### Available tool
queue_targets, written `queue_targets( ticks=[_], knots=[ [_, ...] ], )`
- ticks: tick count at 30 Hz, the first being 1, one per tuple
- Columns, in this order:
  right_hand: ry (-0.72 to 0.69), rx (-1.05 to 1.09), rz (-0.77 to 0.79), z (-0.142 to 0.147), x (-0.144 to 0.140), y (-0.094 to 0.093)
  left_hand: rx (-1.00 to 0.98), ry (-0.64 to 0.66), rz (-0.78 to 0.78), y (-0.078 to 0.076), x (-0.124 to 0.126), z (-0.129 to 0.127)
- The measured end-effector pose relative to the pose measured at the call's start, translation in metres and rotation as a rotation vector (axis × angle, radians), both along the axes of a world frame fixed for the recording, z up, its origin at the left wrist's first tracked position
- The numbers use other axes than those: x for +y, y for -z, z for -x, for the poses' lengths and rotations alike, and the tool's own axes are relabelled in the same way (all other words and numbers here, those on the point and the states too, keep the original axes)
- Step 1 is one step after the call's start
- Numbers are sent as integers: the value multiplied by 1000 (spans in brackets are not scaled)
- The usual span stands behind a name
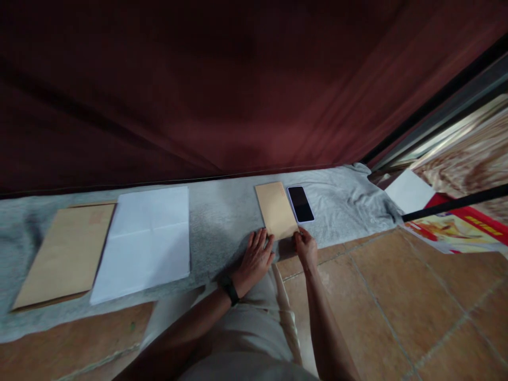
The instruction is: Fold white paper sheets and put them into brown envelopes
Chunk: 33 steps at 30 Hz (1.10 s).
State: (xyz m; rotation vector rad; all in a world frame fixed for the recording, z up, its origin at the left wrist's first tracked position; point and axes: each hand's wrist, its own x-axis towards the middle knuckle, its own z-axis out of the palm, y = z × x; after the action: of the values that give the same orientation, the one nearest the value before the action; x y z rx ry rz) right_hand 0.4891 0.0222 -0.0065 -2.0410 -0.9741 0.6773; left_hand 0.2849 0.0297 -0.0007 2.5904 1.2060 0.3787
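A small brown paper envelope [277, 209] lies on the grey cloth in front of me, slightly tilted. My left hand [256, 260], with a dark band on its wrist, lies flat at the near left corner of this envelope, fingers stretched out. At the near right corner, my right hand [305, 248] is closed, with thumb and fingers pinching the envelope's edge. Just right of the envelope lies a smartphone [301, 204] with a dark screen and a pale rim.
White paper sheets [148, 241] and a stack of larger brown envelopes [67, 251] lie on the left of the grey cloth [218, 222]. Dark red fabric [238, 95] rises behind. A dark bar [456, 202] and a colourful printed sheet [456, 233] are at right, above the tiled floor [357, 307].
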Motion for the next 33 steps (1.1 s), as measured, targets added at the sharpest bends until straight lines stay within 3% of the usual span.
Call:
queue_targets(
  ticks=[7, 13, 18, 23, 28, 33],
  knots=[
    [58, 2, -50, 1, -7, 2, -66, -8, 24, -2, -4, 9],
    [71, 78, -226, 10, -26, 13, -97, -145, -14, 6, -13, 66],
    [-179, 187, -322, 56, -37, 15, -8, -360, -102, 7, -26, 148],
    [-435, 94, -357, 116, -32, 13, 42, -552, -191, 15, -40, 217],
    [-659, -35, -338, 160, -21, 14, 28, -639, -197, 27, -46, 242],
    [-787, -224, -308, 170, -18, 15, 71, -624, -171, 25, -46, 243]
  ],
)
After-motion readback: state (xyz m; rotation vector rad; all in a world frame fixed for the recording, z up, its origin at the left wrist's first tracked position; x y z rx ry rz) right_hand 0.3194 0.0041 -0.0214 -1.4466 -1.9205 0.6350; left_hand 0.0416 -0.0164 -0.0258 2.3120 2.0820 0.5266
